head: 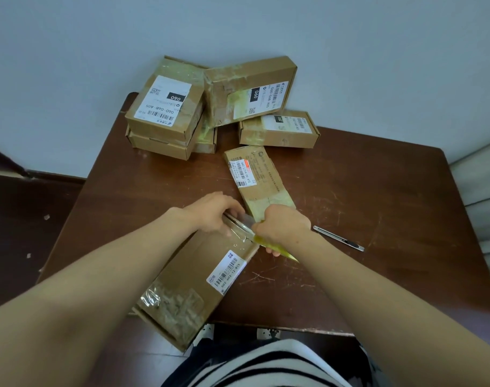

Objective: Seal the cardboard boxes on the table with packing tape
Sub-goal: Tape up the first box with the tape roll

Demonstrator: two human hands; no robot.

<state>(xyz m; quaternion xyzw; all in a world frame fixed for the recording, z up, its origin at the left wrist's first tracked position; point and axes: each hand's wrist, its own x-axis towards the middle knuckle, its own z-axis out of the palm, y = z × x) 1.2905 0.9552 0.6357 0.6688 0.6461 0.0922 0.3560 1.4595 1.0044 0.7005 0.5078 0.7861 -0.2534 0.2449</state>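
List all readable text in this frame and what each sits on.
"060-06B-A05" and "060": label on the left stacked box.
"060-06B A05" and "060": label on the tilted back box.
"060": label on the small right box; rest too small.
"042 L714 00 472": label on the middle long box.
"502 602 12-815": label on the near box.
Other fine print: unreadable.

A long labelled cardboard box (193,277) lay diagonally, clear tape (239,229) stretched over its far end. Just beyond it lay a slim box (259,180); farther beyond, several taped boxes (165,107) were piled.
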